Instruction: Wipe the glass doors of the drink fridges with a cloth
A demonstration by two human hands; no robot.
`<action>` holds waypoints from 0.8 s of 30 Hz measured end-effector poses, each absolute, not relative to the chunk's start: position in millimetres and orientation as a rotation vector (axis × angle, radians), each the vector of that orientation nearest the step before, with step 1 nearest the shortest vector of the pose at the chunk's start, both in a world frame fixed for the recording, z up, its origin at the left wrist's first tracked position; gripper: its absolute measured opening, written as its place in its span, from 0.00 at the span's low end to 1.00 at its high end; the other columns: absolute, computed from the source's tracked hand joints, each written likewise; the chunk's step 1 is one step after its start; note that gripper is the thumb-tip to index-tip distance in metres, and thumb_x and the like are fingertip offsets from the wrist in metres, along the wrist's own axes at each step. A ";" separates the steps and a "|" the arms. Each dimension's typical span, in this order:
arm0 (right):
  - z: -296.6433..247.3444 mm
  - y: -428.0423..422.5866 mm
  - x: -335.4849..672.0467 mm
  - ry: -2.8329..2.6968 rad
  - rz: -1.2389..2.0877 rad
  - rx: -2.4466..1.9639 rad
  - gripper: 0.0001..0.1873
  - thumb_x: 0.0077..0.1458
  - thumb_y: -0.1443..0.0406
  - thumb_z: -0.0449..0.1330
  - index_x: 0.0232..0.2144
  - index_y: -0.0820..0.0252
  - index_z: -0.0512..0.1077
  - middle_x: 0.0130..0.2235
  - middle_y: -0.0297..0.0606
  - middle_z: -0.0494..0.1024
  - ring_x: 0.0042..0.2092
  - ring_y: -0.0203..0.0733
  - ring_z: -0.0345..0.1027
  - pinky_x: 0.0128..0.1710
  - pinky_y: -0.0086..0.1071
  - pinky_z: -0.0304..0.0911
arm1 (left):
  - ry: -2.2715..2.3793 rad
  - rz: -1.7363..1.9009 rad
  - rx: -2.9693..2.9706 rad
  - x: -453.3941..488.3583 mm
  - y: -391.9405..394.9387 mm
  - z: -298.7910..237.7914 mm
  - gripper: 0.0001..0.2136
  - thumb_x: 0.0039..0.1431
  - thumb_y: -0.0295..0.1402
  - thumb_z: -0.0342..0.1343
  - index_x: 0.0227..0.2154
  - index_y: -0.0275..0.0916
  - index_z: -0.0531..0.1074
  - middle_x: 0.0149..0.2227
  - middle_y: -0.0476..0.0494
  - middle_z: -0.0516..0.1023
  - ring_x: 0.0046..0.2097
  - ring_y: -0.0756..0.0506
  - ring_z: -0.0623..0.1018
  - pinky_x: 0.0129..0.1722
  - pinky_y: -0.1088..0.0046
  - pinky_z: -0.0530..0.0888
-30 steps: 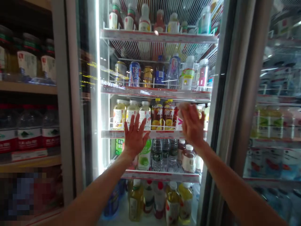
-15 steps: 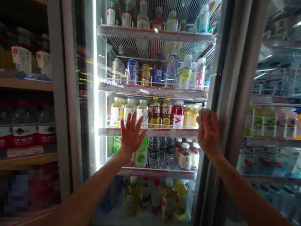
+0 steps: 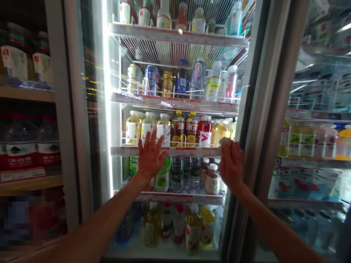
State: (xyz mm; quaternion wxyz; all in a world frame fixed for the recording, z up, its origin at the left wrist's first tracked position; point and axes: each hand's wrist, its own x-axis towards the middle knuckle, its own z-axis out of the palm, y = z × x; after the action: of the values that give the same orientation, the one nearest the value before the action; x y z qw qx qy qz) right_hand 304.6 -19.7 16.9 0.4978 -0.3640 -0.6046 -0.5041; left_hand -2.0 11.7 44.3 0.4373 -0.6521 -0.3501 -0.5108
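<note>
My left hand lies flat on the glass door of a lit drinks fridge, fingers spread and pointing up, holding nothing. My right hand presses a small pale cloth against the same glass near the door's right edge, at the height of the third shelf. Only a bit of the cloth shows above my fingers. Behind the glass stand rows of bottles and cans on wire shelves.
The dark door frame runs down just right of my right hand. A second glass door with more drinks is further right. Open shelves with water bottles stand to the left of the fridge.
My right hand swept the cloth right to the door's edge, then down and slightly back left. My left hand stayed flat on the glass. The view shifted a little.
</note>
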 end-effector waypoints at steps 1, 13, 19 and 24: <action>6.8 -21.3 297.5 -1.585 -1.245 -0.844 0.35 0.55 0.70 0.49 0.63 0.55 0.43 0.65 0.41 0.45 0.65 0.48 0.40 0.61 0.49 0.46 | -0.875 -1.263 -1.620 -1.9 11.2 43.2 0.28 0.60 0.37 0.47 0.62 0.42 0.46 0.65 0.40 0.43 0.65 0.41 0.43 0.63 0.55 0.41; 25.3 -18.9 303.5 -1.472 -1.254 -0.915 0.35 0.56 0.69 0.49 0.63 0.52 0.41 0.65 0.39 0.44 0.65 0.49 0.41 0.60 0.49 0.49 | -0.876 -1.207 -1.661 -5.3 4.8 28.0 0.30 0.61 0.37 0.46 0.63 0.43 0.41 0.66 0.42 0.38 0.66 0.41 0.41 0.63 0.55 0.42; -67.9 -40.6 317.6 -1.775 -1.308 -0.929 0.37 0.54 0.74 0.50 0.63 0.53 0.43 0.64 0.40 0.49 0.65 0.44 0.42 0.62 0.44 0.47 | -0.873 -1.174 -1.652 -7.5 2.3 5.7 0.31 0.60 0.36 0.49 0.63 0.45 0.41 0.65 0.43 0.42 0.65 0.42 0.42 0.63 0.57 0.42; -15.1 -28.4 325.3 -1.449 -1.209 -0.959 0.36 0.56 0.71 0.50 0.63 0.54 0.41 0.65 0.42 0.42 0.65 0.50 0.39 0.60 0.49 0.50 | -0.886 -1.194 -1.673 -6.7 3.3 3.2 0.31 0.60 0.36 0.48 0.63 0.46 0.40 0.65 0.43 0.41 0.65 0.42 0.42 0.63 0.56 0.42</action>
State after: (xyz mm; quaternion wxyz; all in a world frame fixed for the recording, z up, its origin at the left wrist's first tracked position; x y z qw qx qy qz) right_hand 325.3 -28.4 -15.1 0.4902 -0.3948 -0.5967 -0.4978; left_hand -6.7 3.3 3.2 0.4367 -0.6724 -0.3563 -0.4798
